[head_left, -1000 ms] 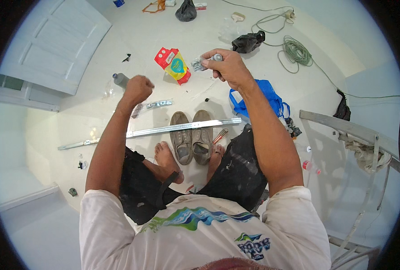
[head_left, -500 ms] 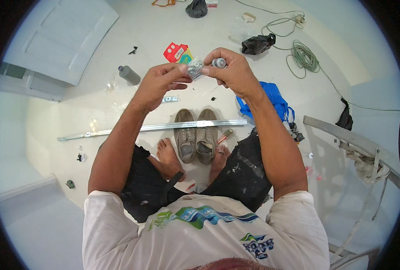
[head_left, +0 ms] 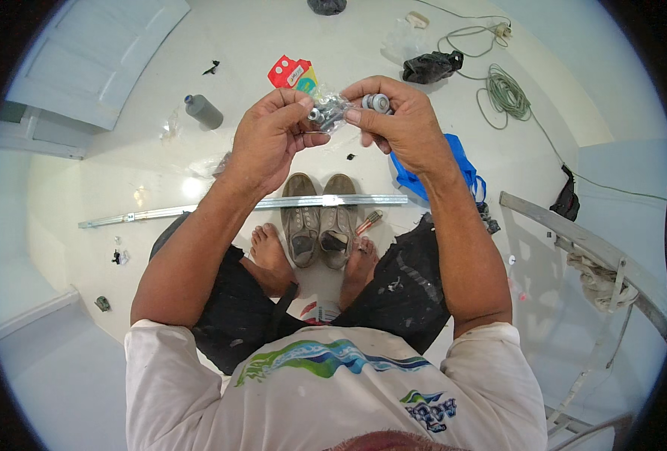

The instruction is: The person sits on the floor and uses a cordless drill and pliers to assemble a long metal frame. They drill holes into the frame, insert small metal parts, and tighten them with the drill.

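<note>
Between my hands, above the floor, is a small clear plastic bag [head_left: 329, 113] with shiny metal hardware in it. My left hand [head_left: 275, 131] pinches its left side between thumb and fingers. The right side is pinched by my right hand [head_left: 397, 120], which also holds a grey roller-wheel part [head_left: 376, 103] against its fingers. The exact kind of metal pieces inside the bag is too small to tell. Below the hands, a long silver metal rail [head_left: 270, 203] lies across the toes of a pair of worn grey-brown shoes [head_left: 301, 225].
A grey bottle [head_left: 203, 111], a red and yellow packet [head_left: 292, 73] and a black bag [head_left: 431, 67] lie beyond my hands. To the right are a blue bag [head_left: 454, 161], a coiled green cable [head_left: 508, 98] and a ladder-like metal frame [head_left: 581, 255]. A screwdriver-like tool [head_left: 369, 222] lies beside the shoes.
The bag is more spread out between my hands, and its metal contents show more clearly. The roller part has turned in my right hand. My view has shifted slightly.
</note>
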Motion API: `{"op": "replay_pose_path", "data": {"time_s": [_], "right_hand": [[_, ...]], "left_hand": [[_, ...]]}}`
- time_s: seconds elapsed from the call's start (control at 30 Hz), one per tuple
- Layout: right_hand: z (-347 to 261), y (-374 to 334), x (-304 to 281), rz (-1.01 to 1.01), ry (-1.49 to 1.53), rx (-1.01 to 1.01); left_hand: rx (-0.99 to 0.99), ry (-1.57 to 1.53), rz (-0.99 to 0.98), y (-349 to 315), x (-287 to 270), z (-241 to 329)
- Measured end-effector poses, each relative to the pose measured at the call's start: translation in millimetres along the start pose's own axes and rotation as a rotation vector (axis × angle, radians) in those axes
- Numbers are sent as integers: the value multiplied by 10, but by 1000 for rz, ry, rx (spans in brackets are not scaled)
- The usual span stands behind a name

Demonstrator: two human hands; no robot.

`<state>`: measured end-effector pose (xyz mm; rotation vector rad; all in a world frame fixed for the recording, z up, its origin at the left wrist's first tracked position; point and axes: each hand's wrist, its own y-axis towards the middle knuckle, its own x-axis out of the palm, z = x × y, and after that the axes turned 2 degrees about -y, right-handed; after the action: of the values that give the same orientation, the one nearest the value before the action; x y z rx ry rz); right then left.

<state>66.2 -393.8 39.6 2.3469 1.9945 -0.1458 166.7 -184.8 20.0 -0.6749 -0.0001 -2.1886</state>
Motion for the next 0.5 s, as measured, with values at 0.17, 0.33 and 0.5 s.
{"op": "replay_pose_path", "data": {"time_s": [0.17,0.33,0.5], "right_hand": [[9,21,27,13,107,-57],[23,23,93,93,171,-49],[39,27,71,39,212,-48]], "left_hand": [[20,-16,4,-1,34,25],[129,74,15,-49,159,62],[426,551,-88,-20,103,-58]]}}
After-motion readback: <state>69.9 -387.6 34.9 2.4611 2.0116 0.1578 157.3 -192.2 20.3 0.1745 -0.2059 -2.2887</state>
